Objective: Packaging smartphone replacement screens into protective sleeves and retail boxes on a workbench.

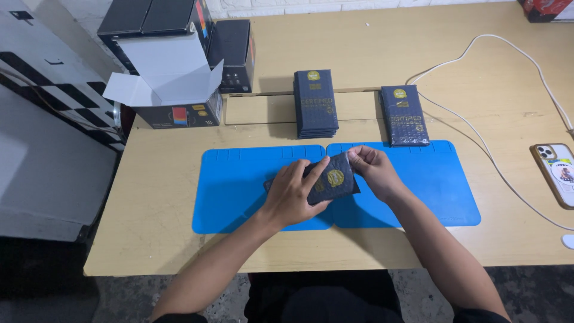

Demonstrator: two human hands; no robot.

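A flat dark packet (332,180) with a gold round emblem lies tilted over the seam of two blue mats (233,191). My left hand (293,194) rests flat across its left part, fingers spread over it. My right hand (371,170) pinches the packet's upper right corner between thumb and fingers. Behind the mats stands a stack of like dark packets (315,103), and a lower pile of the same packets (404,115) lies to its right.
An open cardboard box (170,90) with white flaps and several dark boxes (233,54) sit at the back left. A phone (556,173) lies at the right edge, with a white cable (478,137) curving across the wooden table (149,239).
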